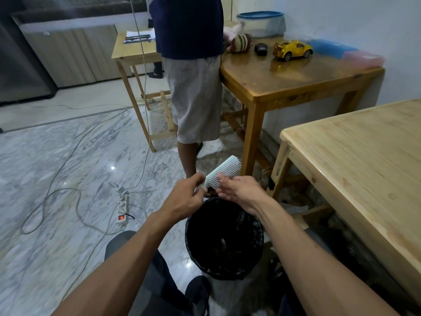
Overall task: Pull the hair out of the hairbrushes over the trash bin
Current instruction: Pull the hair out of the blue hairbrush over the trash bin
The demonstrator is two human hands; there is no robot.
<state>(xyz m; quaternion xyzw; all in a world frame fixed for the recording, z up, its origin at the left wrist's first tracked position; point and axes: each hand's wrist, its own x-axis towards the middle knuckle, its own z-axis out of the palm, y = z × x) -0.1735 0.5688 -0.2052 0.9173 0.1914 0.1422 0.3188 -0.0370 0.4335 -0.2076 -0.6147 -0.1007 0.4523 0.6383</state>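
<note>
— So, the hairbrush [224,171]: pale, bristles turned toward the camera, held above the far rim of the black trash bin [224,238] rather than over its middle. Good enough?

— I'd bring it nearer, over the open mouth. Loose strands drift, and right now whatever drops could land on the marble floor [68,156] beyond the rim.

— How is it held?

— The left hand [185,198] is closed around the handle end, thumb and fingers clamped on it. The right hand [238,190] has its fingertips pinched together in the bristles at the lower part of the pad. Whether any hair is caught between them I cannot tell; it is too fine to see here.

— What makes the pull go well?

— My judgement: dig the fingertips down to the base of the bristles, gather the mat there, then draw along the bristles, not across them, so they don't bend. Keep the left grip firm so the brush doesn't twist.

— Anything around to mind?

— A power strip [121,207] and cables lie on the floor to the left, and another person [193,87] stands just beyond, beside the wooden table [296,80]. Neither is touching the bin.
</note>
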